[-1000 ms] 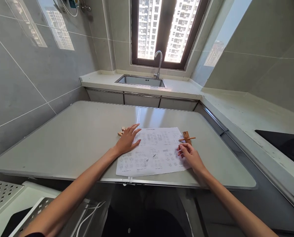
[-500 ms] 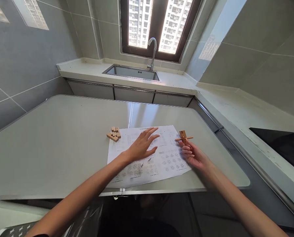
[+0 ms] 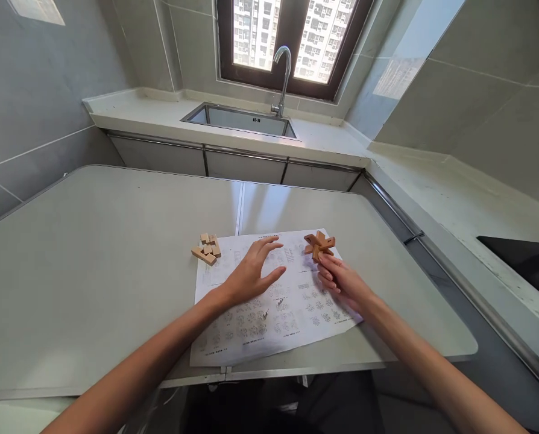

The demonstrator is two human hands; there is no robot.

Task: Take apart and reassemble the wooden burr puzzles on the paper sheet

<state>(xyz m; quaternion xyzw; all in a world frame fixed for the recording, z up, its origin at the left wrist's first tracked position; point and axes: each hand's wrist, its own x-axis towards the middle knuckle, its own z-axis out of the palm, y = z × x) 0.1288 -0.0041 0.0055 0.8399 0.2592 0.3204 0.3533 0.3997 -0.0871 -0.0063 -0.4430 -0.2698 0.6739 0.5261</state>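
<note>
Between the fingertips of my right hand (image 3: 339,278) is a brown wooden puzzle (image 3: 319,244) of crossed pieces, lifted over the right part of a printed sheet (image 3: 274,334). My left hand (image 3: 254,270) hovers over the middle of the sheet with its fingers apart and nothing in it. Several light wooden blocks (image 3: 207,249) lie in a loose cluster at the sheet's upper left corner, to the left of my left hand. Small printed figures and text cover the paper.
The folding table (image 3: 93,259) has a seam down its middle. Beyond it are a counter with a sink (image 3: 242,122), a faucet (image 3: 283,81) and a window. Another counter (image 3: 477,199) with a black panel (image 3: 523,259) runs along the right.
My right hand has moved left with the wooden puzzle, which is turned so that its crossed pieces face the camera. My left hand has shifted slightly left, still spread.
</note>
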